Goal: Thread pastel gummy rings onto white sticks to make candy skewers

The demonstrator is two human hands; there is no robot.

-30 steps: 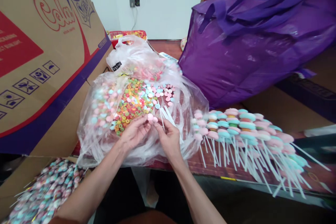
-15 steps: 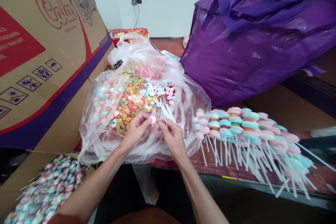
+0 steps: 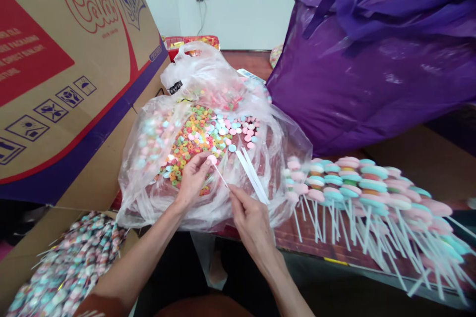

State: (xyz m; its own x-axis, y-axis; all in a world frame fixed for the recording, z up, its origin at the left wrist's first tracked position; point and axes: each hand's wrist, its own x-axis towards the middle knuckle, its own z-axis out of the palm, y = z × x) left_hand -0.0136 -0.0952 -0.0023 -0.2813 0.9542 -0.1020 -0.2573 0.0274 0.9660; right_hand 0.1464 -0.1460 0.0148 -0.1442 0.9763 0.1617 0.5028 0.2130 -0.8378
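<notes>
Candy [image 3: 211, 159], round, pale pink, pinched in left grip [image 3: 194, 176]; right grip [image 3: 252, 214] pinches white stick [image 3: 220, 176].

Plain purple bag [image 3: 372, 69], glossy

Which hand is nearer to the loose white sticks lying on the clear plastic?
The right hand. It is just below the loose white sticks, by their lower ends, while the left hand is farther off, to their left, over the candy rings.
</notes>
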